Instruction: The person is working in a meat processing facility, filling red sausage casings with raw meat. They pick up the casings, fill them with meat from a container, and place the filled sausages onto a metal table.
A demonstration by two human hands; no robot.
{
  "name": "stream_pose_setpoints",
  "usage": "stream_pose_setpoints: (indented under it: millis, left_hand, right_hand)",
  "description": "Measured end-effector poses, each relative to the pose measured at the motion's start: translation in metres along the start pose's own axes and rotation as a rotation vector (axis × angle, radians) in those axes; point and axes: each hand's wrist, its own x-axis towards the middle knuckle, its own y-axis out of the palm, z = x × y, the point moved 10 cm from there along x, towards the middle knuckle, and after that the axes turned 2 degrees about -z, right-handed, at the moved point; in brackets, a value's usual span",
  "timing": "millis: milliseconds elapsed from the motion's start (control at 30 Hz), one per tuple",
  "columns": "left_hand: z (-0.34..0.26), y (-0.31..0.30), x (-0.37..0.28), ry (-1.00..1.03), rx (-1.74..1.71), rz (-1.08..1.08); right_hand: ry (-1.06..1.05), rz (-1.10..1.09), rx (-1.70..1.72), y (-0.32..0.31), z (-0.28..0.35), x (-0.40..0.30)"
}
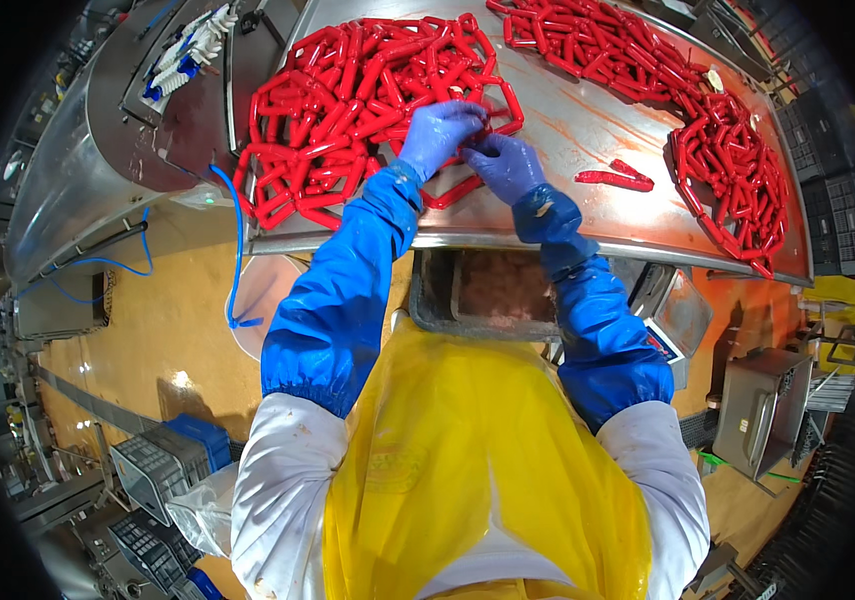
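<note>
A large heap of linked red sausages (330, 112) lies on the left of the stainless steel table (547, 135). At its right edge, my left hand (442, 135), in a purple-blue glove, grips part of the red sausage chain. My right hand (506, 165), gloved alike, pinches the chain just beside it, and the fingertips of both hands nearly meet. The pinched part is mostly hidden by the fingers. One loop of links hangs round to the right of my hands. A flattened, loose red piece (615, 177) lies apart on the metal, right of my right hand.
More linked red sausages (735, 165) stretch along the table's far and right sides. Below the near edge stands a grey tub (502, 292) with pinkish contents. A blue hose (236, 225) hangs at the left, beside a steel machine (157, 112). Crates (157, 465) stand on the floor.
</note>
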Motion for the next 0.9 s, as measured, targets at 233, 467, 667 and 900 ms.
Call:
stream_pose_setpoints:
  millis: [233, 467, 667, 900]
  left_hand:
    - [0.073, 0.008, -0.044, -0.234, 0.008, 0.134]
    - [0.139, 0.01, -0.049, -0.425, -0.411, -0.105]
    - [0.12, 0.046, -0.089, -0.281, -0.374, 0.142]
    - [0.065, 0.017, -0.102, 0.056, 0.481, 0.031]
  right_hand:
    - [0.327, 0.225, 0.438, 0.066, -0.06, -0.03]
    - [-0.403, -0.164, -0.071, 0.034, 0.053, -0.068]
    - [0.132, -0.123, -0.275, 0.017, -0.045, -0.025]
    - [0.6, 0.384, 0.583, 0.097, -0.129, -0.039]
